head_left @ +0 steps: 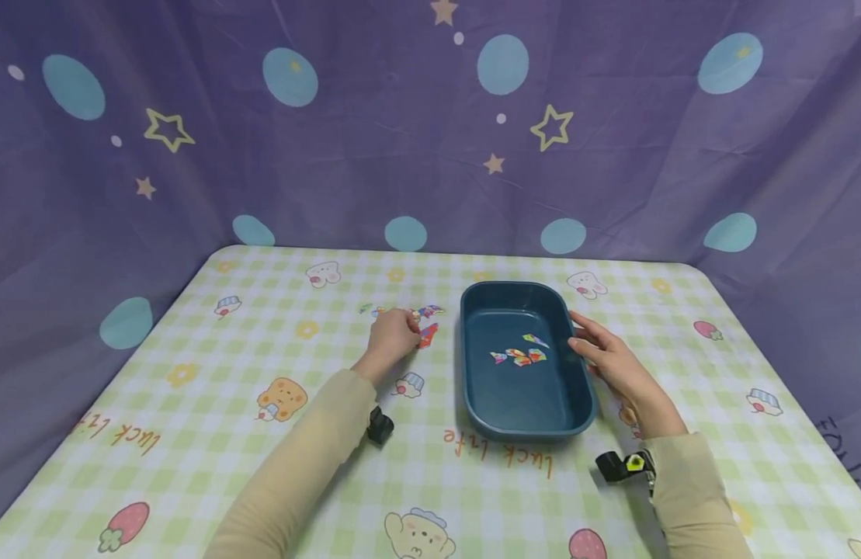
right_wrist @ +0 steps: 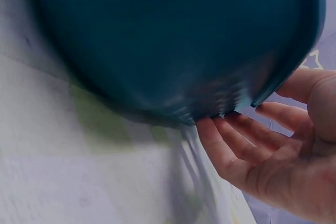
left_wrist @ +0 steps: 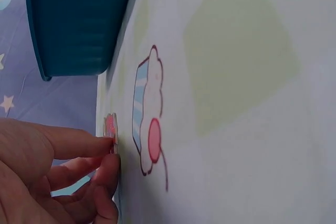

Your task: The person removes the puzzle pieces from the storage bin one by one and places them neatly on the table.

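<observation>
My left hand (head_left: 391,334) is over the table left of a dark teal plastic tub (head_left: 475,423). Its thumb and index finger pinch the edge of a small red, thin flat piece (head_left: 428,335), low over the cloth; the left wrist view shows the same piece (left_wrist: 110,126) at the fingertips. Just beyond that hand lie more colourful flat pieces (head_left: 430,311), partly hidden by it. My right hand (head_left: 615,365) holds the tub's right side, a digit overlapping the rim and the other fingers (right_wrist: 236,142) against the outer wall. Several bright cut pieces (head_left: 519,357) lie on the tub's floor.
A checked cloth (head_left: 213,458) with printed cartoons and lettering covers the table. Behind it hangs a purple curtain (head_left: 374,155) with stars and blue dots. Black wrist-worn devices (head_left: 380,425) sit at both cuffs.
</observation>
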`<state>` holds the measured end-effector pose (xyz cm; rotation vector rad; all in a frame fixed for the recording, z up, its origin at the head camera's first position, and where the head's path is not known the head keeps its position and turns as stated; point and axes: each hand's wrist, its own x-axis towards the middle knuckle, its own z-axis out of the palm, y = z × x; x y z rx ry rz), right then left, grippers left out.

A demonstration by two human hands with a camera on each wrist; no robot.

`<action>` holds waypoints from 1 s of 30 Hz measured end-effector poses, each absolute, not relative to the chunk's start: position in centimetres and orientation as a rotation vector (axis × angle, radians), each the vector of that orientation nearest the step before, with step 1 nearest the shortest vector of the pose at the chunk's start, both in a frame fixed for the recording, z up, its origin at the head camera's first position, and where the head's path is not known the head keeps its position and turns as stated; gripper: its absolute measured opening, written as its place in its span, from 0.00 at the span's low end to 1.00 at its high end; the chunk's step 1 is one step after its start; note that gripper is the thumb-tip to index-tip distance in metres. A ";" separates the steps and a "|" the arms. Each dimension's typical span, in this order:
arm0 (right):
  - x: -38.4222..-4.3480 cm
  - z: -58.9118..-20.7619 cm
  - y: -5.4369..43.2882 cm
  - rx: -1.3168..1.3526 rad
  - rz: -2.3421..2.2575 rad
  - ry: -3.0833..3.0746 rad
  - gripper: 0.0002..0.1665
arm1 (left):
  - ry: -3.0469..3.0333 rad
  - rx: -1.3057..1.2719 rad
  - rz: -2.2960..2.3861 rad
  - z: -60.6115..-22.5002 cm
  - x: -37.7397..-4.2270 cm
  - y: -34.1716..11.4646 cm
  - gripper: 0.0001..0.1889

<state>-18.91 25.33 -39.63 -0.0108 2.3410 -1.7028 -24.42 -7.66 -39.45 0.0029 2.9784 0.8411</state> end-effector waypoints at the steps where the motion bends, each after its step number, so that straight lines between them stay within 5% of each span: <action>1: -18.9 -39.6 25.3 -0.011 -1.700 2.342 0.37 | 2.976 0.011 0.838 -39.4 -24.4 -7.7 0.02; 13: -19.1 -39.6 25.2 -0.017 -1.690 2.345 0.37 | 2.994 0.071 0.859 -37.6 -24.5 -6.7 0.05; 30: -18.9 -39.7 25.4 -0.007 -1.716 2.322 0.38 | 2.979 0.646 0.875 -35.3 -23.7 -1.5 0.07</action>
